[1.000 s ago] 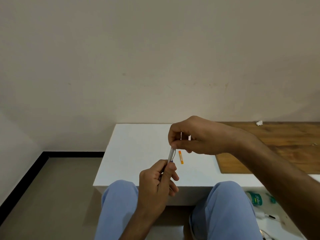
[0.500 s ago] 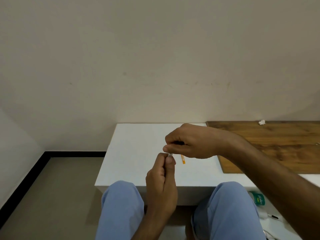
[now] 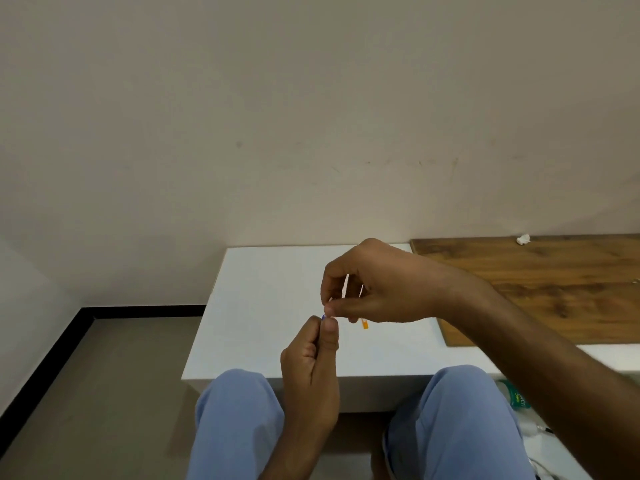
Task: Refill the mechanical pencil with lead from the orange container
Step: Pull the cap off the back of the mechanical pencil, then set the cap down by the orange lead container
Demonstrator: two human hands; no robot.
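Seated at a low white worktop, a person holds a mechanical pencil almost wholly hidden in the left hand, fingers clenched round the barrel; only a small blue tip shows above the fist. Its long axis appears to run upright, top end towards the right hand, whose fingers pinch together just above that tip; whether they hold a lead or the cap cannot be told. The orange container lies on the worktop just beyond, partly hidden behind the right hand, its long axis running away from the person. Pencil lead is likely light, stiff and brittle, best pinched gently near its lower end. A wooden board lies farther right.
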